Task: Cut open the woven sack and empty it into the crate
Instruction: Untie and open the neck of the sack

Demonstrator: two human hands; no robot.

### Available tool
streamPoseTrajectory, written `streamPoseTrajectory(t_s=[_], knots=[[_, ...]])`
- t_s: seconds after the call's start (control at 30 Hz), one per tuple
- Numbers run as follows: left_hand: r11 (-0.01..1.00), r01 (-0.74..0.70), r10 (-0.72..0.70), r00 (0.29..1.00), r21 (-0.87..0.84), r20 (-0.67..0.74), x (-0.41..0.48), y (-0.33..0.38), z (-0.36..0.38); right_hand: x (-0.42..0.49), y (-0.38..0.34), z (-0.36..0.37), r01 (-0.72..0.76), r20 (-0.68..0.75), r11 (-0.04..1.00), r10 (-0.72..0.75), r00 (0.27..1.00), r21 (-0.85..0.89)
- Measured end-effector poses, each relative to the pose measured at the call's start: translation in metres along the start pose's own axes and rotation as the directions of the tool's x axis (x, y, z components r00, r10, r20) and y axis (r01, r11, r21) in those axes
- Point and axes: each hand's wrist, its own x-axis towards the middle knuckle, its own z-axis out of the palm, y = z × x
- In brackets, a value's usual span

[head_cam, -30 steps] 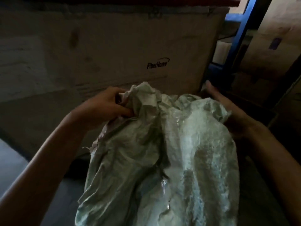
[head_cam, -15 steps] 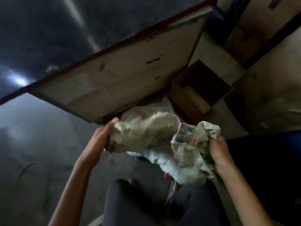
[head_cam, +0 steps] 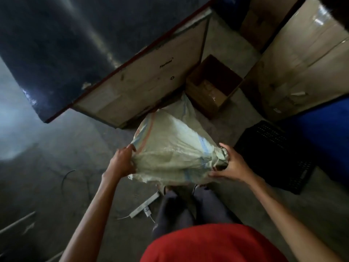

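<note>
A pale woven sack (head_cam: 170,148) with faded blue and orange stripes hangs in front of my legs, its far end trailing on the concrete floor. My left hand (head_cam: 122,161) grips its left edge. My right hand (head_cam: 231,165) is closed on the bunched right corner. A black perforated plastic crate (head_cam: 277,157) stands on the floor just right of the sack. I see no cutting tool in either hand.
A big cardboard box (head_cam: 143,82) under a dark table top stands ahead on the left. An open brown carton (head_cam: 213,86) sits beyond the sack. Stacked cartons (head_cam: 302,59) and a blue drum (head_cam: 324,129) fill the right. A white light fitting (head_cam: 145,205) lies by my feet.
My view has swung from close on the crumpled sack down to the floor. The sack has been pulled out of a bunch and now hangs spread between my two hands.
</note>
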Motion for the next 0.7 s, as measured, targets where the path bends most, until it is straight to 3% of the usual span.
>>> streamPoseTrajectory(t_s=[0.07,0.2,0.27,0.3,0.33,0.37,0.4,0.43,0.47,0.57,0.7], knots=[[0.99,0.123,-0.122,0.992,0.069,-0.013,0.002,-0.003,0.005,0.004,0.01,0.003,-0.035,-0.002,0.993,0.035,0.999,-0.114],[0.947,0.317,-0.311,0.945,0.054,-0.1,0.001,0.004,0.027,0.001,0.003,0.008,-0.27,-0.223,0.934,0.219,0.95,-0.234],[0.895,0.427,-0.436,0.899,-0.126,-0.049,0.001,0.005,0.04,-0.001,-0.001,0.015,-0.396,-0.266,0.91,0.354,0.896,-0.121],[0.8,0.496,-0.516,0.856,-0.337,0.033,0.002,0.005,0.046,-0.004,-0.007,0.016,-0.421,-0.228,0.906,0.419,0.879,0.044],[0.589,0.543,-0.575,0.802,-0.598,0.162,0.003,0.007,0.053,-0.005,-0.011,0.018,-0.435,-0.145,0.847,0.492,0.858,0.306],[0.322,0.522,-0.57,0.773,-0.79,0.279,0.003,0.011,0.061,-0.006,-0.014,0.022,-0.422,-0.042,0.689,0.548,0.836,0.59],[0.089,0.449,-0.537,0.774,-0.889,0.337,0.0,0.017,0.068,-0.012,-0.019,0.024,-0.403,0.085,0.464,0.567,0.819,0.789],[-0.075,0.354,-0.51,0.79,-0.932,0.341,-0.003,0.027,0.074,-0.016,-0.022,0.028,-0.375,0.185,0.268,0.538,0.823,0.887],[-0.183,0.276,-0.476,0.815,-0.944,0.33,-0.006,0.039,0.077,-0.017,-0.024,0.032,-0.35,0.242,0.139,0.49,0.837,0.926],[-0.313,0.124,-0.367,0.899,-0.942,0.24,-0.011,0.069,0.063,-0.016,-0.044,0.029,-0.288,0.276,-0.026,0.375,0.885,0.957],[-0.322,0.016,-0.262,0.959,-0.947,0.105,-0.009,0.081,0.011,-0.004,-0.093,0.005,-0.221,0.242,-0.104,0.299,0.923,0.97]])
